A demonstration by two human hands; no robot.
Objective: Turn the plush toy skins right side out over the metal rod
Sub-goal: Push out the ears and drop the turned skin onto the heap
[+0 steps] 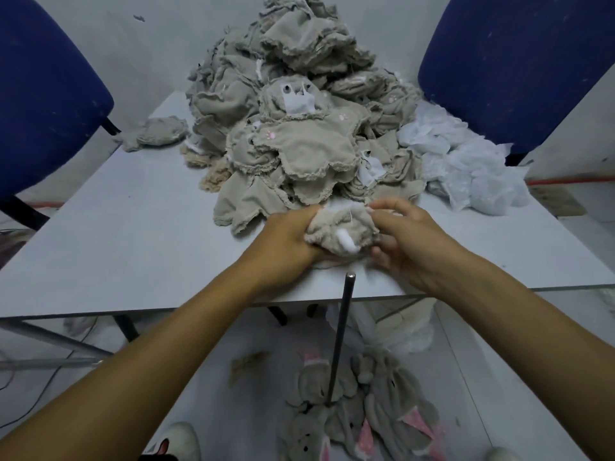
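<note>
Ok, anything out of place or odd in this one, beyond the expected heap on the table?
Mostly the floor: several finished plush toys lie scattered around the base of the metal rod rather than in a container. One lone skin sits apart at the table's left edge. Nothing looks damaged.

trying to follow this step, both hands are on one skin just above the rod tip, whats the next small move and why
Probably lower the plush skin onto the metal rod. Left hand and right hand grip it bunched directly above the bare tip, which stands free at the table edge.
</note>
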